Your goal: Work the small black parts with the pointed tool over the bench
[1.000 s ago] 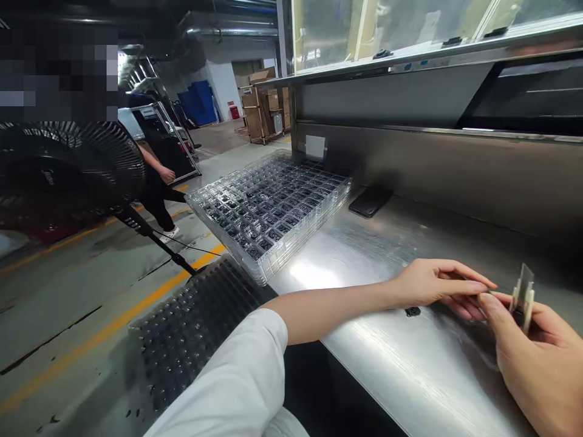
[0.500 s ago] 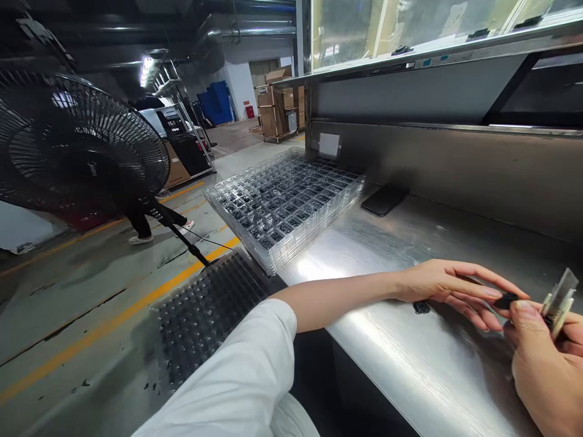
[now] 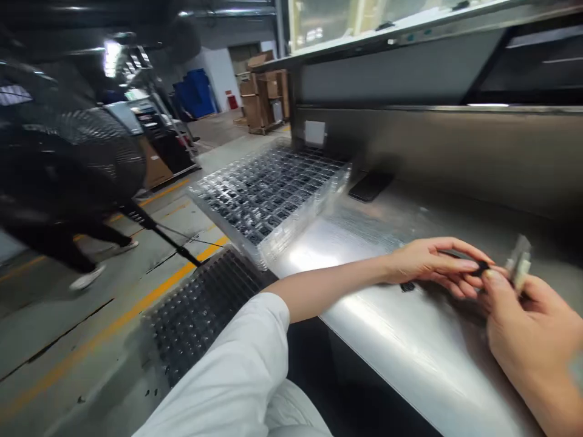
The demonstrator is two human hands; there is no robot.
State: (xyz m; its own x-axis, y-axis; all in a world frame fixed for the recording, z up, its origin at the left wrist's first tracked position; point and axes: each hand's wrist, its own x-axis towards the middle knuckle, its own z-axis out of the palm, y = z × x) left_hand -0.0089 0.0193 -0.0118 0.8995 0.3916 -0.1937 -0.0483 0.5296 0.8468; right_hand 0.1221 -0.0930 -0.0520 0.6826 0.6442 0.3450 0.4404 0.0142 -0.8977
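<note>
Pinching a small black part [image 3: 479,267] at lower right of the frame: left hand [image 3: 432,264], fingertips closed on it, forearm stretched across the steel bench [image 3: 410,364] from a white sleeve [image 3: 237,376]. Right hand [image 3: 532,328] meets it there, thumb tip touching the same part; its fingers are curled around a small pale, blade-like tool [image 3: 519,264] that stands up above the knuckles, blurred.

A second small black part [image 3: 407,286] lies on the bench just under the left wrist.

Centre of frame: stack of clear compartment trays [image 3: 273,194] loaded with dark parts, overhanging the bench's left end. Dark phone [image 3: 370,185] flat on the bench just right of the trays. White label [image 3: 315,132] on the back panel above them; no writing readable. Black empty tray [image 3: 200,309] sits lower, below the bench edge.

Left of frame: black pedestal fan [image 3: 68,164], motion-blurred; any badge on it unreadable. A person's legs [image 3: 68,255] pass behind it on the floor with yellow lines [image 3: 136,309]. Cardboard boxes [image 3: 262,100] upper centre, no print legible.
</note>
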